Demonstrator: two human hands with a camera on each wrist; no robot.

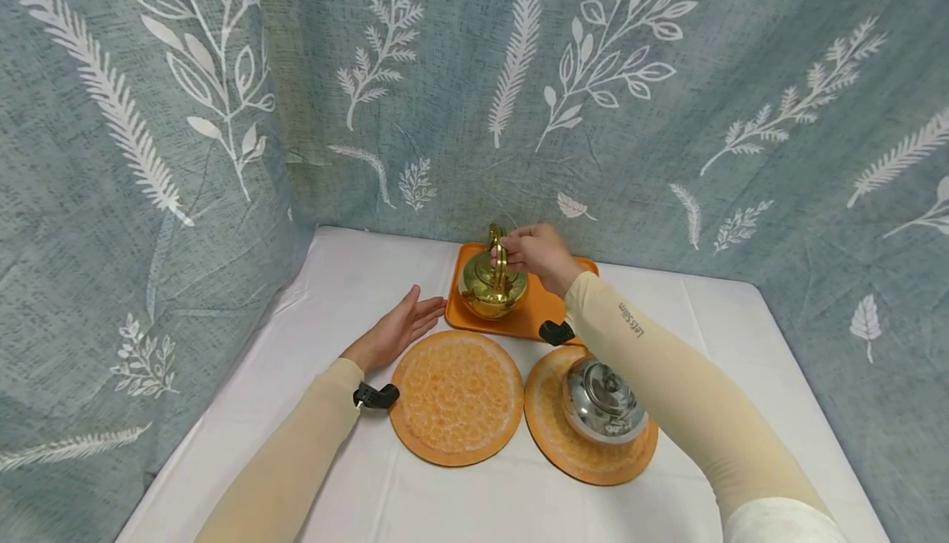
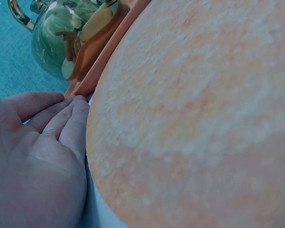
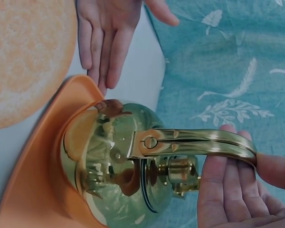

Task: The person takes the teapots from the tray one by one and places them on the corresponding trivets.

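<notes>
A shiny gold kettle (image 1: 491, 300) stands upright on the left part of an orange tray (image 1: 544, 319) at the back of the table. My right hand (image 1: 541, 253) has reached in from the right and holds the kettle's arched handle (image 3: 194, 141). In the right wrist view its fingers pass beneath the handle and the thumb lies against the outer bend. To the left of the tray, my left hand (image 1: 400, 329) lies with straight fingers, its fingertips right at the tray's edge. The left wrist view shows its palm (image 2: 38, 166) facing the tray and holding nothing.
In front of the tray lies a round orange patterned placemat (image 1: 455, 397). Beside it, a silver lidded pot (image 1: 602, 411) stands on a matching placemat (image 1: 547, 415), under my right forearm. A white cloth covers the table, with leaf-patterned curtains (image 1: 445, 131) behind and at both sides.
</notes>
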